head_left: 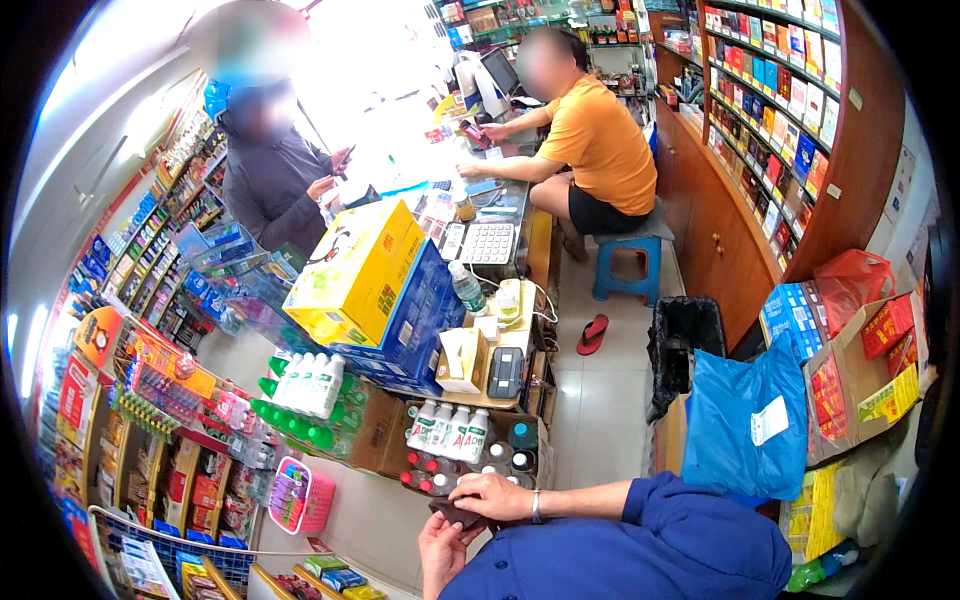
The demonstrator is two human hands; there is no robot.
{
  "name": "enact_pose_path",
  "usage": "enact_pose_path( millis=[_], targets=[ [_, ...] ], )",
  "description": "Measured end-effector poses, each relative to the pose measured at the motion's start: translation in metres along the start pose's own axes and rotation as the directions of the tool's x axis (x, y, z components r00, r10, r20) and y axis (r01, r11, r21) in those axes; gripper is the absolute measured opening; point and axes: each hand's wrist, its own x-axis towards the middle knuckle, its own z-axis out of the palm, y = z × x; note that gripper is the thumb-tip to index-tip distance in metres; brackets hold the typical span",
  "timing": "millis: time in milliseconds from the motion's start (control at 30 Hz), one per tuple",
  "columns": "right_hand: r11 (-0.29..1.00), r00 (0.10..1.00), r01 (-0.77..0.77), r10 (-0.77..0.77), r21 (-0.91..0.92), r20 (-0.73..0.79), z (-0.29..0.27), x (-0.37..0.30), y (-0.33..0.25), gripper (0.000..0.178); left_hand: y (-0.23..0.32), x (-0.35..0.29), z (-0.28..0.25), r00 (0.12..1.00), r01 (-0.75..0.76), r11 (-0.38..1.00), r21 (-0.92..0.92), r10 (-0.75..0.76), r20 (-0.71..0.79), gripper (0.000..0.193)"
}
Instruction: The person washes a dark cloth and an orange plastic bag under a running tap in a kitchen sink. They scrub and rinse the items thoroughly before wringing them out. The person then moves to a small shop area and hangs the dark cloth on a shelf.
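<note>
A small dark brown folded item (458,514), perhaps a wallet, is between my two hands at the lower middle. My right hand (490,497), with a band at its wrist, lies over its upper side with bent fingers. On its lower left, the fingers of my left hand (443,545) pinch its edge. Just beyond the hands stand several white bottles (450,430) and red-capped bottles (420,475) in an open carton.
A person in an orange shirt (605,140) sits on a blue stool (628,265) behind the counter. Across it stands a person in dark clothes (270,175) holding a phone. Yellow box (362,270), pink basket (315,497), black-lined bin (685,335) and blue bag (745,425) are around me.
</note>
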Motion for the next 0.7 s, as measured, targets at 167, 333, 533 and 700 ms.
enact_pose_path(
  millis=[167,333,533,700],
  targets=[
    [0.972,0.984,0.112,-0.138,-0.208,-0.112,-0.001,0.008,-0.002,0.015,0.006,0.001,0.015,0.999,-0.030,0.999,0.032,0.029,0.013,0.033],
    [0.792,0.925,0.371,-0.358,-0.486,0.122,0.003,0.001,-0.002,0.021,0.007,0.008,0.011,0.999,0.016,1.000,0.007,-0.016,0.036,0.042],
    [0.851,0.930,0.369,-0.341,-0.374,0.139,-0.003,-0.003,0.008,0.028,0.008,0.002,0.019,0.970,0.076,0.986,-0.151,-0.038,0.239,0.053],
    [0.852,0.926,0.377,-0.335,-0.364,0.177,-0.009,-0.001,0.004,0.029,0.007,-0.003,0.022,0.969,0.103,0.985,-0.138,-0.068,0.238,0.057]
  ],
)
